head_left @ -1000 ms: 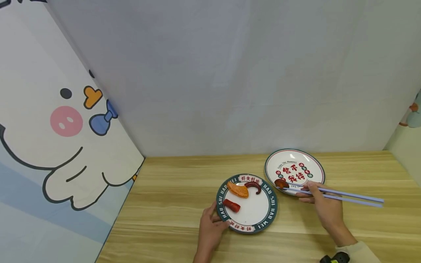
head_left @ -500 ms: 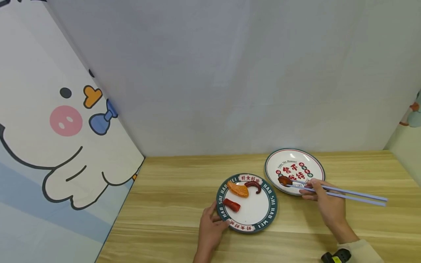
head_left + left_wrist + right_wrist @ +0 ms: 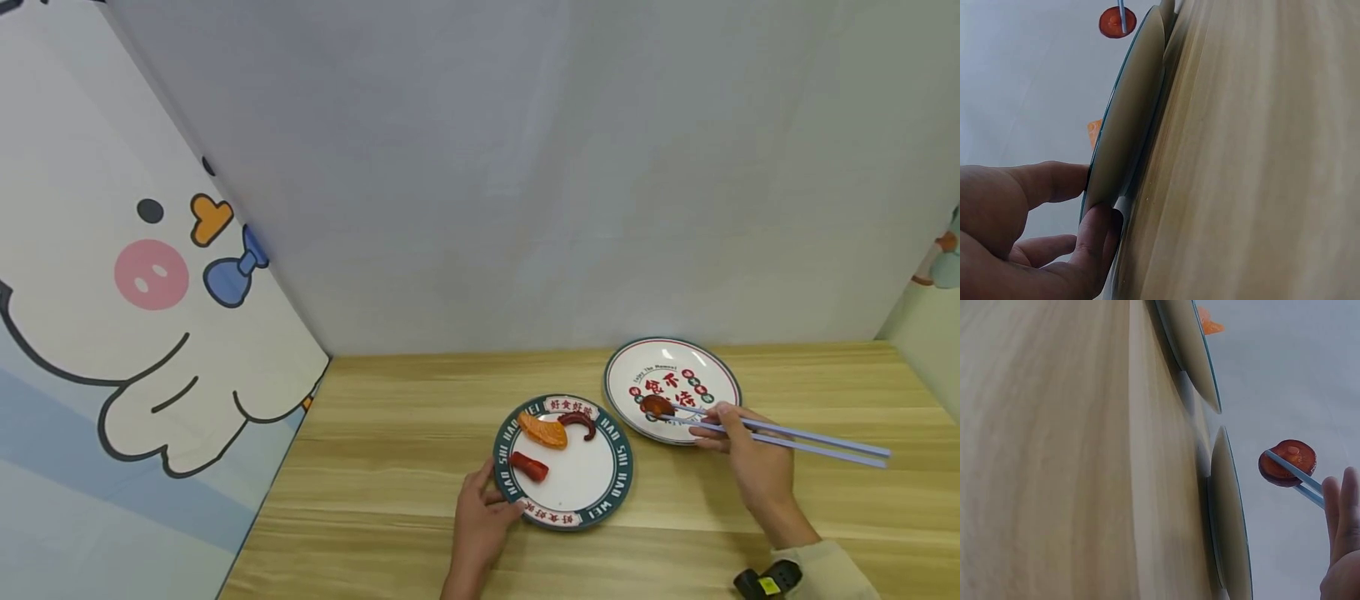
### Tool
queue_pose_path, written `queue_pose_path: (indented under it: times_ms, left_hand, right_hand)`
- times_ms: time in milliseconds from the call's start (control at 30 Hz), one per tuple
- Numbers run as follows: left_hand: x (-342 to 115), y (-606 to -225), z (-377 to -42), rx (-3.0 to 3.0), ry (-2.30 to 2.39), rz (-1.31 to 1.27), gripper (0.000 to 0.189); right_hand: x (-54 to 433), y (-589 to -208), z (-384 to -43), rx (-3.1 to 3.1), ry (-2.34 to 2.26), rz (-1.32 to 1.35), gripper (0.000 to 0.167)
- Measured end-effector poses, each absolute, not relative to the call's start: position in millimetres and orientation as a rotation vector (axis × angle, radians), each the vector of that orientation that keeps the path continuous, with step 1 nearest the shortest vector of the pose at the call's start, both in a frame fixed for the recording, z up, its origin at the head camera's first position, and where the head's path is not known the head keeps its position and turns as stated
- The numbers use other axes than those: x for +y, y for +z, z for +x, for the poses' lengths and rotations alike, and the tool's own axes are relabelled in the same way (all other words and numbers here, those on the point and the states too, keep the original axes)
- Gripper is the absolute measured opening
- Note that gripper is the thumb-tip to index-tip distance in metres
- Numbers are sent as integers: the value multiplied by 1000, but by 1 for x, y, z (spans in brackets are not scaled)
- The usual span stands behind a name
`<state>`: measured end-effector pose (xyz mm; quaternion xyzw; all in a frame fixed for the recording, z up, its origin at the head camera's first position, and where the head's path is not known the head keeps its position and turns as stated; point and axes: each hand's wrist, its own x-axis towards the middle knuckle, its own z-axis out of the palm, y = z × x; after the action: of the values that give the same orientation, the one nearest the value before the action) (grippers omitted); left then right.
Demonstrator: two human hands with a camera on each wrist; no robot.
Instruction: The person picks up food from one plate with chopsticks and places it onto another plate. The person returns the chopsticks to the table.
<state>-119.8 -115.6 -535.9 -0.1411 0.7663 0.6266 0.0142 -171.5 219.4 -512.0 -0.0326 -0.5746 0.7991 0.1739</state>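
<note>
My left hand [image 3: 480, 525] grips the near left rim of a green-rimmed plate [image 3: 581, 492]; in the left wrist view, its fingers [image 3: 1054, 181] pinch the edge from both sides. On that plate lie an orange slice-like piece [image 3: 542, 432], a dark red curled tentacle [image 3: 579, 423] and a red stubby piece [image 3: 529, 467]. Pale blue chopsticks [image 3: 817, 437] are held in my right hand [image 3: 765, 479]. Between their tips is a brown mushroom cap [image 3: 1284, 472], raised above a second, white plate [image 3: 667, 354] with red lettering, as the right wrist view shows.
Both plates stand close together on a wood-grain table [image 3: 375, 467], the lettered one farther back and right. A pale cloth wall [image 3: 480, 183] rises behind the table. At left stands a cartoon-printed panel [image 3: 90, 250].
The right hand has moved slightly right, carrying the mushroom in the chopsticks from the lettered plate's near left edge farther over that plate. The left hand and its plate have stayed still.
</note>
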Motion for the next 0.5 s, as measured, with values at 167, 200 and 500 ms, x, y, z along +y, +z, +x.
queue_pose_path:
  times_ms: [167, 200, 500]
  left_hand:
    - [-115, -536, -120, 2385, 1941, -454, 82]
    - [-115, -536, -120, 2385, 1939, -456, 82]
    - [-114, -535, -121, 2395, 1930, -455, 81]
  right_hand:
    - [221, -512, -173, -1634, 2265, -134, 27]
    - [222, -512, -174, -1637, 2264, -143, 27]
    - [226, -511, -180, -1662, 2233, -224, 22]
